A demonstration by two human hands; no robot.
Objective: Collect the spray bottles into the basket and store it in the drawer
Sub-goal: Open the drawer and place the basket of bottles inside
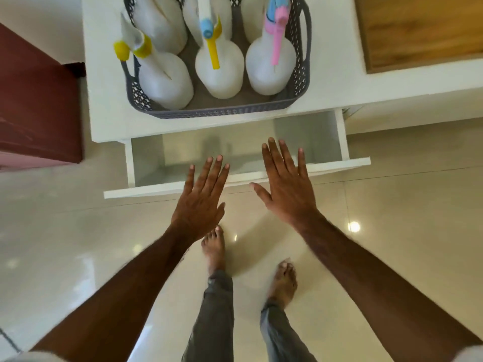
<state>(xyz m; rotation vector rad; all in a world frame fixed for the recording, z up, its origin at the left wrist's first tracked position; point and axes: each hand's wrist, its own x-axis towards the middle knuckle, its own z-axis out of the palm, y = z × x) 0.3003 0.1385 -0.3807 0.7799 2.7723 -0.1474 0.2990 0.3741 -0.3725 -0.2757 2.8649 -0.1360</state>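
Note:
A grey perforated basket stands on the white counter and holds several white spray bottles, among them one with a yellow nozzle, one with a blue and yellow trigger and one with a pink trigger. Below the counter's edge a white drawer is pulled out and looks empty inside. My left hand and my right hand hover flat over the drawer's front panel, fingers spread, holding nothing.
A wooden board lies on the counter at the right. A dark red cabinet stands to the left. Glossy beige floor tiles lie below, with my bare feet just in front of the drawer.

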